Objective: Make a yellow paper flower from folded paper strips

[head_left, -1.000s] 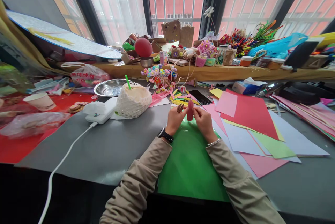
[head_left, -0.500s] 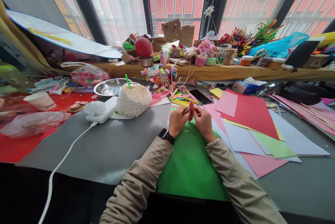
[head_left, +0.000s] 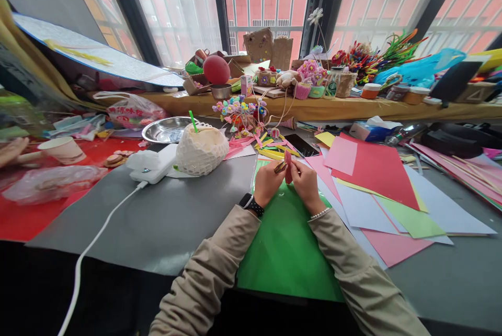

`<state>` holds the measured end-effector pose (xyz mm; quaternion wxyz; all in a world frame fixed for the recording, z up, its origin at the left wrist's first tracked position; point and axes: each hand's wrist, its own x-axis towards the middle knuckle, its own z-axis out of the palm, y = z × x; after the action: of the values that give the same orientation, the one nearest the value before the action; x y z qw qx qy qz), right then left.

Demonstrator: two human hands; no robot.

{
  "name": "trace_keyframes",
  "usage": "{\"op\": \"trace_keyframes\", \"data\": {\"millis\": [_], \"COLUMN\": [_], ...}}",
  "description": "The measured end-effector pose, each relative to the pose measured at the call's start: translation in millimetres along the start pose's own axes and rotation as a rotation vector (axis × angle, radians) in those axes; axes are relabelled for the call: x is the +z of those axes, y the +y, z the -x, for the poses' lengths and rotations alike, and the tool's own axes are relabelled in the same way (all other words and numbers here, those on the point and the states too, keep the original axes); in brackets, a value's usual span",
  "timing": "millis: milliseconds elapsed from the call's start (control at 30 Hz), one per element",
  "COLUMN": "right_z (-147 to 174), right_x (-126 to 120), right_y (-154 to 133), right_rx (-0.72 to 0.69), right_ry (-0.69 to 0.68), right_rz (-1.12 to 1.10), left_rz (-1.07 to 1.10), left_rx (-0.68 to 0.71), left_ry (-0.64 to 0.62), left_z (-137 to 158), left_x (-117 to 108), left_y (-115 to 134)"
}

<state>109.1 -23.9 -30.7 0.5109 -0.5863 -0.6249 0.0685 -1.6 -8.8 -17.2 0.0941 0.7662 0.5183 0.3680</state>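
Above the green mat [head_left: 288, 252], my two hands meet around a small folded piece of pink paper [head_left: 288, 164] that stands upright between the fingertips. My left hand [head_left: 268, 183] is closed on its left side, with a thin dark and gold tool [head_left: 280, 167] showing at the fingers; its kind I cannot make out. My right hand [head_left: 305, 181] pinches the paper from the right between thumb and fingers. Just beyond the hands lie yellow, green and pink paper strips [head_left: 274, 147] and a black phone [head_left: 300, 144].
Coloured paper sheets [head_left: 376, 168] overlap at the right. A coconut in white netting [head_left: 202, 150], a white charger with a cable [head_left: 153, 168] and a metal plate [head_left: 168, 129] stand left. Another person's hand [head_left: 13, 152] is near a paper cup [head_left: 63, 150]. Crafts crowd the ledge [head_left: 333, 109].
My hands keep hold of the pink paper, with hardly any shift. At the far left, another person's hand has come into clearer view beside the paper cup.
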Motion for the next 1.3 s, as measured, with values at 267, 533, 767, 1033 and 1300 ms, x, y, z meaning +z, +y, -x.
{"op": "trace_keyframes", "data": {"millis": [267, 533, 767, 1033, 1300], "right_z": [0.5, 0.8, 1.1, 1.1, 0.9], "right_x": [-3.0, -3.7, -2.7, -1.3, -4.2], "right_y": [-1.7, -1.2, 0.3, 1.6, -2.4], "right_rx": [-0.146, -0.149, -0.089, -0.011, 0.009], "right_ry": [0.014, 0.026, 0.025, 0.003, 0.066], "right_rz": [0.144, 0.151, 0.032, -0.092, -0.034], "left_rz": [-0.154, -0.200, -0.151, -0.157, -0.168], "left_rx": [-0.041, -0.029, -0.023, -0.062, -0.031], "left_ry": [-0.028, -0.077, -0.056, -0.075, -0.122], "left_z": [6.3, 7.1, 6.9, 6.4, 6.6], "left_x": [-5.3, -5.6, -6.4, -8.4, -6.1], "left_y": [9.0, 7.8, 7.5, 9.1, 7.9]}}
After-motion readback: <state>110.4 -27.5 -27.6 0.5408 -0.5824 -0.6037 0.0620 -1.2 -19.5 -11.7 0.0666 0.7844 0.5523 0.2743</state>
